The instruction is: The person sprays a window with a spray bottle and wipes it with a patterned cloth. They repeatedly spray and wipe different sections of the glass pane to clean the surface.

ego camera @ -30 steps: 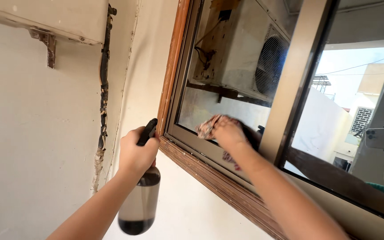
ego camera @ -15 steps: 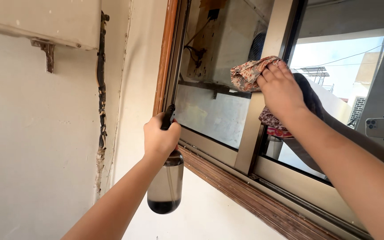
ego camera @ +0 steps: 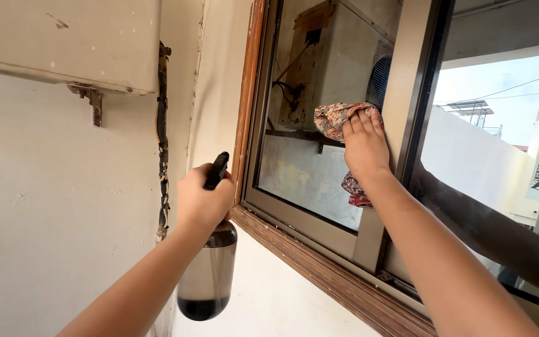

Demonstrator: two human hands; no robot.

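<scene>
My left hand grips the black head of a clear spray bottle with a little dark liquid at its bottom, held below the window's lower left corner. My right hand presses a patterned reddish cloth flat against the glass pane of a sliding window, beside the metal upright. Part of the cloth hangs below my wrist.
The window has a brown wooden frame set in a cream wall. A white box unit hangs at the upper left with a wrapped pipe running down. An outdoor fan unit sits behind the glass.
My right hand and the cloth rose from the pane's lower part to its upper part, then shifted slightly left and down. The bottle moved a little with my view.
</scene>
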